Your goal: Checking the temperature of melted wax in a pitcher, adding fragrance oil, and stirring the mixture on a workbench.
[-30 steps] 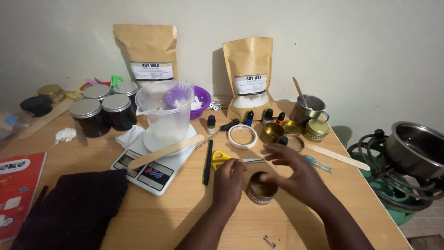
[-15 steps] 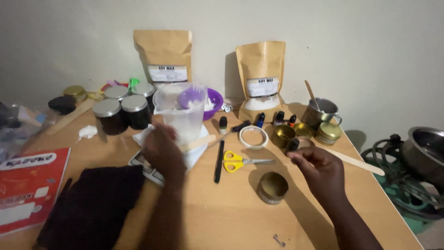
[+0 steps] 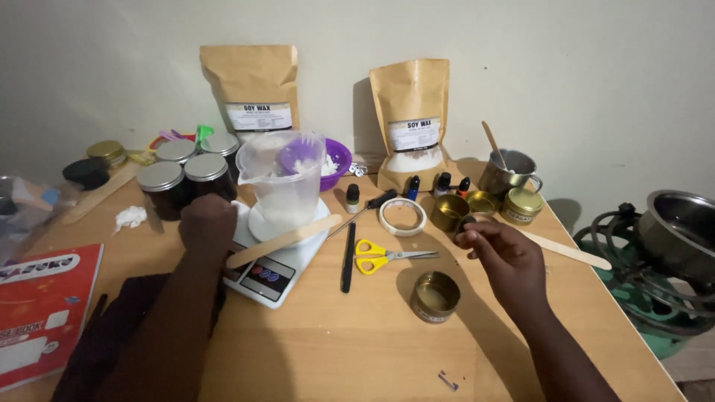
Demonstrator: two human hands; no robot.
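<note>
My left hand (image 3: 207, 223) hovers fingers-down over the left corner of a white kitchen scale (image 3: 277, 269), right beside a dark jar with a silver lid (image 3: 208, 175). I cannot see whether it grips anything. A clear plastic jug (image 3: 283, 179) stands on the scale, and a flat wooden stick (image 3: 287, 238) lies across it. My right hand (image 3: 500, 257) is raised over the table with thumb and fingers pinched on a small dark piece (image 3: 467, 222). An open gold tin (image 3: 435, 296) sits just left of and below that hand.
Yellow scissors (image 3: 381, 257), a black pen-like tool (image 3: 348, 257) and a tape roll (image 3: 402, 216) lie mid-table. Behind are two brown pouches (image 3: 411, 119), a purple bowl (image 3: 337, 158), small bottles, gold tins (image 3: 521, 205) and a metal cup (image 3: 508, 173). A red book (image 3: 41, 305) lies at left, a steel pot (image 3: 681, 231) at right.
My left hand left the gold tin and travelled left across the scale to the dark jars. My right hand lifted off the tin, moved right and now pinches a small piece.
</note>
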